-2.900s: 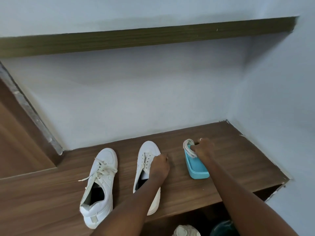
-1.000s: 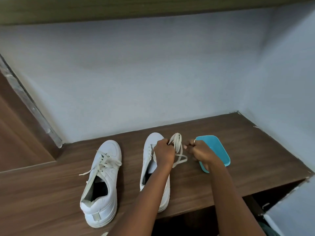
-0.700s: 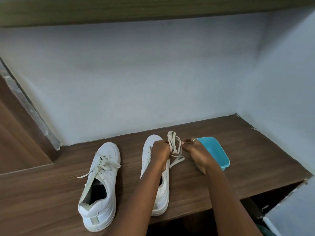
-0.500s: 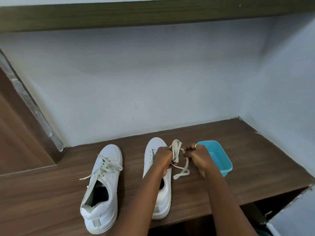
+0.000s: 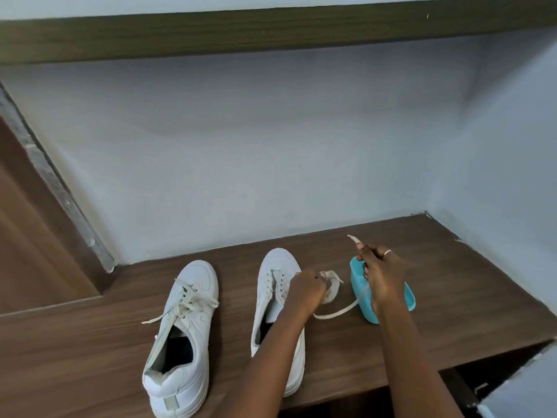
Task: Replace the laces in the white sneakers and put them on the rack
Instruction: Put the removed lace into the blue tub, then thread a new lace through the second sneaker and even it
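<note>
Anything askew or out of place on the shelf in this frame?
The blue tub looks tipped on its side behind the right hand, which pinches the lace. The right sneaker has bare eyelets, while the left sneaker is laced loosely, ends trailing.

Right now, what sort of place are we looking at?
Probably a built-in shoe nook at home. The laced sneaker and unlaced sneaker stand on a wooden shelf recessed between painted walls, with an upper shelf overhead; the left hand and right hand hold a loose lace.

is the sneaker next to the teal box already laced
No: that sneaker by the teal box has bare eyelets, and the loose lace is held between left hand and right hand.
</note>
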`<act>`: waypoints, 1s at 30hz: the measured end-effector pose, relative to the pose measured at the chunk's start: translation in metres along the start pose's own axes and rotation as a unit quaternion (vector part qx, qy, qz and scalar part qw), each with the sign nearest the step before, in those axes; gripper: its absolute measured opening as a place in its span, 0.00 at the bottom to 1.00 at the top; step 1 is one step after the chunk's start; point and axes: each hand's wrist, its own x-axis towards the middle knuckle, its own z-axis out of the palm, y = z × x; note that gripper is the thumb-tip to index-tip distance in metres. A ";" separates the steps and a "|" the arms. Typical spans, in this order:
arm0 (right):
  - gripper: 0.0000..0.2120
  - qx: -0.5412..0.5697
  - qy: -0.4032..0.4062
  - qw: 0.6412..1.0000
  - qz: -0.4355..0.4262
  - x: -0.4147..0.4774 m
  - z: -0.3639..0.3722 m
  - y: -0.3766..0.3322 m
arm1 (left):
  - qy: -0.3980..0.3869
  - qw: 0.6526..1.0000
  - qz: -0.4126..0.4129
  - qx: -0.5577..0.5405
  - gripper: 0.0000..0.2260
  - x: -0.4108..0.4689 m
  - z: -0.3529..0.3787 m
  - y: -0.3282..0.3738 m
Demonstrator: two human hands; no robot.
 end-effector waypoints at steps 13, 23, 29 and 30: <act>0.05 -0.128 -0.231 0.963 0.048 -0.017 0.057 0.010 | 0.064 0.996 -0.022 0.062 0.07 0.012 -0.071 -0.059; 0.05 -0.199 -0.277 0.939 0.047 -0.012 0.082 0.027 | 0.135 0.986 -0.036 0.095 0.10 0.023 -0.054 -0.056; 0.06 -0.407 -0.267 0.870 -0.083 -0.008 0.088 0.038 | 0.158 0.978 -0.069 0.119 0.09 0.025 -0.044 -0.060; 0.08 -0.416 -0.262 0.865 -0.098 -0.008 0.089 0.038 | 0.162 0.977 -0.063 0.126 0.09 0.025 -0.041 -0.060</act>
